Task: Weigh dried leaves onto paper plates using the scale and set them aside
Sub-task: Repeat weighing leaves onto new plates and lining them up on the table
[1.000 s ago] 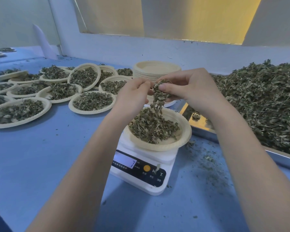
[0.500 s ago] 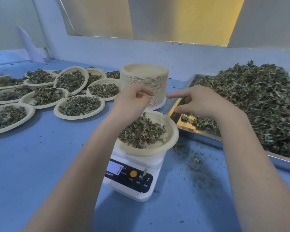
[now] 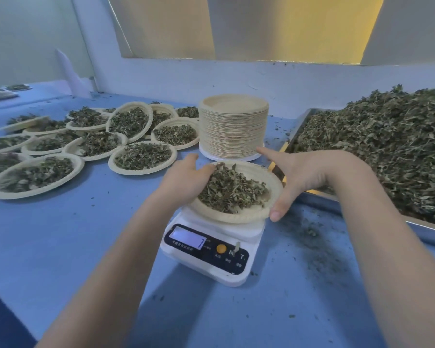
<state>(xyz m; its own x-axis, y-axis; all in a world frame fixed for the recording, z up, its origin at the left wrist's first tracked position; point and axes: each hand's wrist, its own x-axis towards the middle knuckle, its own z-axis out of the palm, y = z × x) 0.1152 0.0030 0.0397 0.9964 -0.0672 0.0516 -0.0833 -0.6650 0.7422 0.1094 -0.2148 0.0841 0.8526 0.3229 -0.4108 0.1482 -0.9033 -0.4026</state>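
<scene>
Blue desk [image 3: 60,247]: scale [image 3: 211,249] bearing leaf-filled paper plate [image 3: 269,204]. Left hand [image 3: 186,179] and right hand [image 3: 299,177] gripping opposite plate rims, fingers curled around edges.

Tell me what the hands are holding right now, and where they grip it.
Both hands, left and right, hold the filled paper plate by opposite rim edges, over the scale.

Both hands flank a round beige paper plate [image 3: 239,217] of dried green leaves [image 3: 230,189] on a white digital scale [image 3: 209,249]: left hand [image 3: 186,179] at its 9 o'clock rim, right hand [image 3: 299,177] at 3 o'clock, thumb against the edge. On the blue surface [image 3: 60,247], filled plates [image 3: 141,158] lie at 10 o'clock, a stack of empty plates [image 3: 232,129] at 12.
</scene>
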